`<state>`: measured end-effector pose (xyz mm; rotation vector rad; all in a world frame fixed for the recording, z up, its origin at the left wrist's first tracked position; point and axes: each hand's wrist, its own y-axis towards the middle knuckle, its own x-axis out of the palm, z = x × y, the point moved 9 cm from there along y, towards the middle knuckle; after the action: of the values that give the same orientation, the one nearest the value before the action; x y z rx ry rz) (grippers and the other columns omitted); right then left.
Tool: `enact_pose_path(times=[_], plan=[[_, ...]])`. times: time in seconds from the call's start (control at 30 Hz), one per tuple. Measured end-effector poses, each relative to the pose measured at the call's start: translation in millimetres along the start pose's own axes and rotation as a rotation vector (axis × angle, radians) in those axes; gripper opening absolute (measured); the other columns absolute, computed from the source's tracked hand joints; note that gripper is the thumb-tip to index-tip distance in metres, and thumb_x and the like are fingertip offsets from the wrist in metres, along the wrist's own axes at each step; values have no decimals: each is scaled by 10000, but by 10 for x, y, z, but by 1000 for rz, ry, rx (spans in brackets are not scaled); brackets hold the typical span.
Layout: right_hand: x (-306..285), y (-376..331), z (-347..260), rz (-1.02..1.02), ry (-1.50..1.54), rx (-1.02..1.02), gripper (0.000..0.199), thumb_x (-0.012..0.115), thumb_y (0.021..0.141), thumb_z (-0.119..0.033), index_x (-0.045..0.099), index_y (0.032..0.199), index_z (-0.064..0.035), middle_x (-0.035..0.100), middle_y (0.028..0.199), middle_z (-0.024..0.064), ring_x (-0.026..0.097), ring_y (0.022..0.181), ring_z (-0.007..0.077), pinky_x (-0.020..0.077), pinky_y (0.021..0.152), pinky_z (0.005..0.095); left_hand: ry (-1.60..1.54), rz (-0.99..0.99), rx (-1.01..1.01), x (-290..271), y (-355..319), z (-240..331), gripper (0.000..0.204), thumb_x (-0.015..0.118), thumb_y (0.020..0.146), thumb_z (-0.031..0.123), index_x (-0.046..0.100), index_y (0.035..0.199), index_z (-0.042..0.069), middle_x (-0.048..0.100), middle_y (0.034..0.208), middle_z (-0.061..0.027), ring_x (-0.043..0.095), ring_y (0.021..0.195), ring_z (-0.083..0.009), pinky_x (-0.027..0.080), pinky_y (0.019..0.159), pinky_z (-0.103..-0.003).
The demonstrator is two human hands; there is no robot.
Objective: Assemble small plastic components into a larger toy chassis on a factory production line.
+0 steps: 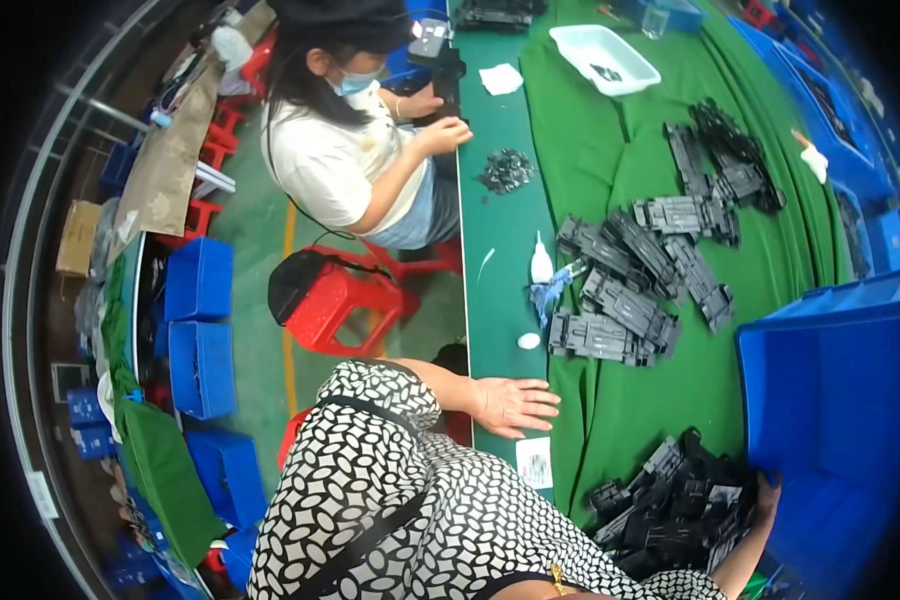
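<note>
My left hand (515, 405) lies flat on the green table's edge strip, fingers spread, holding nothing. Just below its fingers is a white printed paper slip (534, 462). On the right, my right hand (767, 497) grips the rim of a large blue crate (820, 400), which is tipped with its inside facing the table; the fingertips are partly hidden. Beside that hand lies a heap of black plastic molded parts (675, 505). Farther up, several similar black parts (615, 310) are laid in rows on green cloth.
A white squeeze bottle (541, 262) and a blue rag (548, 295) lie near the rows. Small black pieces (507, 171) form a pile before a masked co-worker (340, 130). A white tray (605, 60) stands at the far end. Left are a red stool (340, 305) and blue bins (200, 370).
</note>
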<state>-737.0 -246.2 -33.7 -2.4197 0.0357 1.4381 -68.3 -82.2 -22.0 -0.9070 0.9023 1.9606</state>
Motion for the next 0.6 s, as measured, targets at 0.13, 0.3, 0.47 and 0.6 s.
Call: enact_pose_path(times=[0.13, 0.3, 0.47, 0.6], plan=[[126, -185, -915, -113, 123, -13, 366, 654, 825, -163, 602, 1127, 38, 633, 1108, 166, 578, 1000, 255, 452, 872, 386, -10, 6, -45, -13, -77, 32, 533, 646, 801, 337, 528, 1269, 109, 440, 1363, -139, 300, 1365, -321, 194, 1140, -505], [231, -368, -1250, -347, 95, 104, 435, 671, 814, -164, 595, 1204, 14, 630, 1153, 158, 578, 1041, 248, 446, 906, 367, -16, -8, -46, -98, -44, 21, 532, 649, 806, 327, 525, 1279, 116, 437, 1362, -126, 310, 1359, -313, 210, 1134, -499], [-418, -470, -1057, 62, 94, -14, 366, 604, 908, -211, 600, 1173, 42, 645, 1108, 110, 582, 1004, 179, 455, 891, 340, -88, -130, -59, -128, 275, -56, 533, 665, 774, 245, 518, 1263, 92, 461, 1334, -132, 345, 1332, -316, 238, 1116, -512], [-1088, -573, -2103, 330, 737, -16, 515, 629, 909, -337, 539, 1293, -5, 623, 1171, 90, 587, 1059, 176, 454, 917, 308, -40, -194, -271, -320, 204, 3, 472, 647, 809, 206, 525, 1252, 99, 464, 1322, -140, 360, 1309, -341, 261, 1094, -528]])
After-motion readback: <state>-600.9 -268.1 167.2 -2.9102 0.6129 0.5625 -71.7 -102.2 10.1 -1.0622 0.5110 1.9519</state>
